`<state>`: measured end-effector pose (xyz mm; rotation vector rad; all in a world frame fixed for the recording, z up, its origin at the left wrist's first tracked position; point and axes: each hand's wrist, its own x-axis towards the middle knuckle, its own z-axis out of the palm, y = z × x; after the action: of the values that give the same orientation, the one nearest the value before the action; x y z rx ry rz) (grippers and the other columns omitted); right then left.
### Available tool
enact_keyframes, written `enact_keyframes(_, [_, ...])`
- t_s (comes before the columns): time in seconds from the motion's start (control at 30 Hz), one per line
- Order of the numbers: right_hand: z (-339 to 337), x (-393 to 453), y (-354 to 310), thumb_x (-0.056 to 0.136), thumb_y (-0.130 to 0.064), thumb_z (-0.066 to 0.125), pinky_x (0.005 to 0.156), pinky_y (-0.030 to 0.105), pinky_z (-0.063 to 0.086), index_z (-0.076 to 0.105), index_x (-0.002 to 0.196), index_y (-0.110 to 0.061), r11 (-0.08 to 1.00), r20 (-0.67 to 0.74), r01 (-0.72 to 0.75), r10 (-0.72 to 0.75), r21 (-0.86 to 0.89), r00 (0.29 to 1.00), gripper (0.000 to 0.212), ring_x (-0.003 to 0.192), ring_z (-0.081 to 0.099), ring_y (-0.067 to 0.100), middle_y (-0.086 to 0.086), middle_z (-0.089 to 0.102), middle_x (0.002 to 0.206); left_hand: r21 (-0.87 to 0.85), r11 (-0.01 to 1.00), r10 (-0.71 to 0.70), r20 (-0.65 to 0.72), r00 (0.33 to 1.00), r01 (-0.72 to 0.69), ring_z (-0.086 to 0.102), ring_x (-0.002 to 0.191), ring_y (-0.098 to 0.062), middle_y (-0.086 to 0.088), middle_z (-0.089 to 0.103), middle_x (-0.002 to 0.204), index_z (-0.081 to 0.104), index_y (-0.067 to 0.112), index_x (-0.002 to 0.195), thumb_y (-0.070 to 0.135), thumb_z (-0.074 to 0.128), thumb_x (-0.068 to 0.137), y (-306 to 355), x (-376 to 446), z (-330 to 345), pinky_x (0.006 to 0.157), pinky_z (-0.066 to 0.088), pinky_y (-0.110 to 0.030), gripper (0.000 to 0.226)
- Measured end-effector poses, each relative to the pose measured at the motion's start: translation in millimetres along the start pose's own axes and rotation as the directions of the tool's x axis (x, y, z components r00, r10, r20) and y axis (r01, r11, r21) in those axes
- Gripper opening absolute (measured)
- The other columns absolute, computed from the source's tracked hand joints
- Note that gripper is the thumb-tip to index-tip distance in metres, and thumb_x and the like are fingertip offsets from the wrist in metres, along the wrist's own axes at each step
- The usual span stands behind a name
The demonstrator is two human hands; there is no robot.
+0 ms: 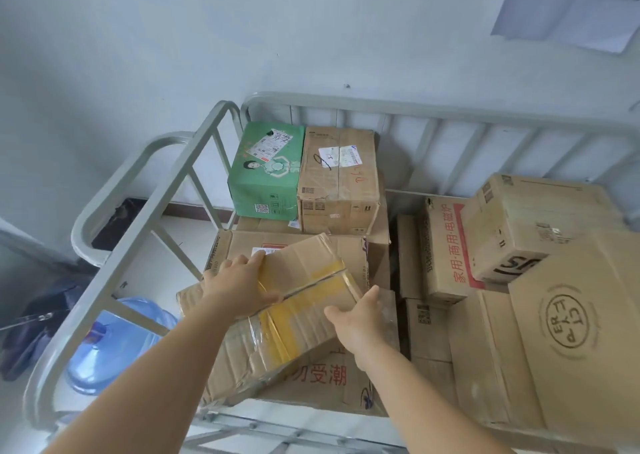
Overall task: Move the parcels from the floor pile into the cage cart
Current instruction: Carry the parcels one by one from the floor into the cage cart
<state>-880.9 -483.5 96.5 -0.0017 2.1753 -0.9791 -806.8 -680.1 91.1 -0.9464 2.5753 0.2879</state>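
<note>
A crumpled brown parcel with yellow tape (298,301) lies tilted on top of a large flat carton (311,381) inside the grey cage cart (138,225). My left hand (239,280) rests flat on the parcel's upper left part, fingers straight. At the parcel's right edge my right hand (360,318) touches it with spread fingers. Behind stand a green box (266,176) and a brown box (337,180), stacked on other cartons.
More cartons fill the cart's right side, among them one with red print (446,249) and one with a round stamp (575,329). A blue water jug (110,346) and dark bags (31,325) lie outside the cart on the left. The wall is close behind.
</note>
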Motion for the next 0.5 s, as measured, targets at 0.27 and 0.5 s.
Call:
enact_keyframes(0.27, [38,-16,-8,0.093,-0.023,0.064,0.11,0.04,0.036,0.003,0.153,-0.013,0.987,0.096,-0.021,0.006,0.158,0.995,0.086,0.123,0.045,0.022,0.007,0.035,0.153,-0.197,0.951,-0.248,-0.018,0.969,0.24,0.049,0.118,-0.025,0.0,0.054,0.126,0.044,0.028,0.132,0.072,0.049,0.076,-16,-4,7,0.097,0.038,-0.049,0.071])
enact_keyframes(0.5, [69,5,-47,0.1,-0.023,0.052,0.113,0.042,0.029,-0.011,0.156,-0.027,0.991,0.192,0.036,-0.06,0.128,0.98,0.084,0.142,0.031,0.026,-0.001,0.023,0.16,-0.378,0.867,-0.343,0.017,0.939,0.324,0.046,0.115,-0.029,-0.005,0.049,0.124,0.038,0.024,0.136,0.067,0.056,0.076,-61,-1,9,0.093,0.046,-0.049,0.076])
